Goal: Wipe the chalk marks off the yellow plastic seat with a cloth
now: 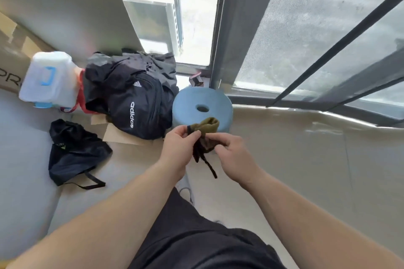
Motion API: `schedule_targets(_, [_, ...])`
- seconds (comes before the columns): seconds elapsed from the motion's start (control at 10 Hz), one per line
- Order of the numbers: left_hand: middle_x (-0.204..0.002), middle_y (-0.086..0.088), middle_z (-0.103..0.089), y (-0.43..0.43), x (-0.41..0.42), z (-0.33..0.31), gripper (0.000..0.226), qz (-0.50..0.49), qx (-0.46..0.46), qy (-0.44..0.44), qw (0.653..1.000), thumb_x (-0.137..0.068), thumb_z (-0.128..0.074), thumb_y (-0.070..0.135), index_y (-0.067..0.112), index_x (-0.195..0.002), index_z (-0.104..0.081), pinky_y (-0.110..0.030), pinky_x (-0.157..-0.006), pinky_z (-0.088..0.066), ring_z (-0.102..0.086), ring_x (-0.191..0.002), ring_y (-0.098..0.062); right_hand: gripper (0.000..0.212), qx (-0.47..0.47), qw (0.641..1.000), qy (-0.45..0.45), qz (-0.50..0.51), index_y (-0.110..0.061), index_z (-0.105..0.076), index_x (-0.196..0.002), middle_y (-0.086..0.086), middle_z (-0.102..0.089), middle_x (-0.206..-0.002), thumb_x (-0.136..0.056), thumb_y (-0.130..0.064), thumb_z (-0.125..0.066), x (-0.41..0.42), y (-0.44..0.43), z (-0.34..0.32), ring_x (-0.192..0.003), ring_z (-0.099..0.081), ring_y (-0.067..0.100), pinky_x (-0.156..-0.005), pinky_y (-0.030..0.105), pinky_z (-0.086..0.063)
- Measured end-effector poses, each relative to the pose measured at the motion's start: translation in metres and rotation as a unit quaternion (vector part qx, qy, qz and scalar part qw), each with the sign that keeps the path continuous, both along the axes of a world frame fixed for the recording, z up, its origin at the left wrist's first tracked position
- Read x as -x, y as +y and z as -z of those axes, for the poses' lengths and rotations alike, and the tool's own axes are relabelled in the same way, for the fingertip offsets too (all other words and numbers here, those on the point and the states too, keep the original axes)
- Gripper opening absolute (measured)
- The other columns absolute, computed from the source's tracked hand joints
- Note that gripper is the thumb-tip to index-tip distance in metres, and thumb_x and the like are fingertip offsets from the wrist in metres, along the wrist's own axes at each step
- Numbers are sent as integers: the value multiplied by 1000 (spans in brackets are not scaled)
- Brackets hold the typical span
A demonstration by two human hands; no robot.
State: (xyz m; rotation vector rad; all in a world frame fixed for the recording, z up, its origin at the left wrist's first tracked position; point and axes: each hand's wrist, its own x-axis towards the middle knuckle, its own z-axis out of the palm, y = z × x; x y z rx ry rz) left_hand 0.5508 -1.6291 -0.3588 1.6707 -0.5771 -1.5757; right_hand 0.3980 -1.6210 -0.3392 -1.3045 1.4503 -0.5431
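An olive-green cloth (207, 125) with a dark strap hanging from it is held up in front of me by both hands. My left hand (179, 146) pinches its upper left edge. My right hand (231, 150) grips the bunched lower part from the right. Just behind the cloth stands a round plastic stool (196, 100) with a hole in the middle of its seat; it looks blue-grey in this view, and I see no chalk marks on it. No yellow seat shows.
A black backpack (133, 98) lies left of the stool, with a white plastic box (49, 81) beyond it. A dark drawstring bag (74, 150) rests on the grey cushion at left. A window frame (220, 28) and sill run behind and right.
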Motion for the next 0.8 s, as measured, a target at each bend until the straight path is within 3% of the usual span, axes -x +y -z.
schedule_targets(0.1, [-102, -11, -76, -51, -14, 12, 18, 52, -32, 35, 998, -99, -57, 13, 9, -111, -69, -49, -93, -56, -74, -97, -28, 36, -27, 993, 51, 105, -26, -63, -130, -10, -65, -122, -95, -17, -65, 3, -53, 20, -113, -61, 9, -92, 18, -49])
schedule_targets(0.2, [-107, -11, -76, -98, -23, 27, 23, 86, -61, 70, 992, -102, -52, 17, 10, -117, -68, -47, -92, -57, -72, -102, -28, 22, -186, 967, -110, 135, -16, -69, -119, 0, -74, -115, -98, -22, -66, 9, -104, 53, -111, -69, 20, -87, 19, -53])
schedule_targets(0.3, [-107, -10, -76, -138, -33, 63, 22, 69, -92, 62, 992, -102, -52, 22, 14, -114, -70, -52, -93, -56, -71, -103, -30, 16, -217, 955, -144, 140, -12, -75, -111, 9, -78, -107, -98, -17, -66, 6, -142, 97, -106, -72, 28, -91, 38, -57])
schedule_targets(0.4, [-105, -10, -76, -170, -35, 120, 19, 59, -119, 45, 990, -97, -61, 16, 14, -115, -68, -53, -90, -57, -73, -98, -29, 10, -214, 960, -104, 149, -16, -75, -104, 9, -78, -101, -94, -15, -71, -5, -177, 158, -99, -74, 30, -92, 49, -59])
schedule_targets(0.5, [-107, -13, -74, -196, -31, 190, 32, 28, -141, 18, 989, -90, -63, 0, 14, -119, -65, -48, -84, -60, -73, -95, -31, 9, -218, 963, -54, 150, -19, -74, -100, 8, -78, -99, -93, -23, -72, -12, -208, 231, -97, -74, 29, -90, 55, -59])
schedule_targets(0.6, [-106, -13, -73, -215, -26, 260, 37, -10, -167, -11, 986, -89, -60, -3, 14, -122, -63, -41, -78, -60, -73, -94, -33, 8, -242, 959, -24, 143, -20, -73, -98, 6, -77, -99, -92, -25, -73, -14, -233, 297, -95, -74, 26, -88, 55, -59])
schedule_targets(0.7, [-107, -9, -72, -232, -25, 313, 37, -16, -187, -44, 981, -89, -61, 5, 17, -124, -63, -44, -83, -60, -72, -94, -28, 21, -231, 965, 9, 124, -24, -68, -106, 2, -73, -111, -88, -32, -74, -17, -253, 347, -102, -70, 22, -97, 51, -56])
schedule_targets(0.8, [-128, 0, -59, -244, -34, 331, 48, 47, -204, -202, 957, -91, -59, 20, 23, -138, -53, -39, -90, -52, -60, -112, -23, 68, -226, 967, 103, 59, -23, -40, -152, -3, -47, -135, -92, -31, -72, -18, -272, 358, -115, -50, 12, -112, 35, -40])
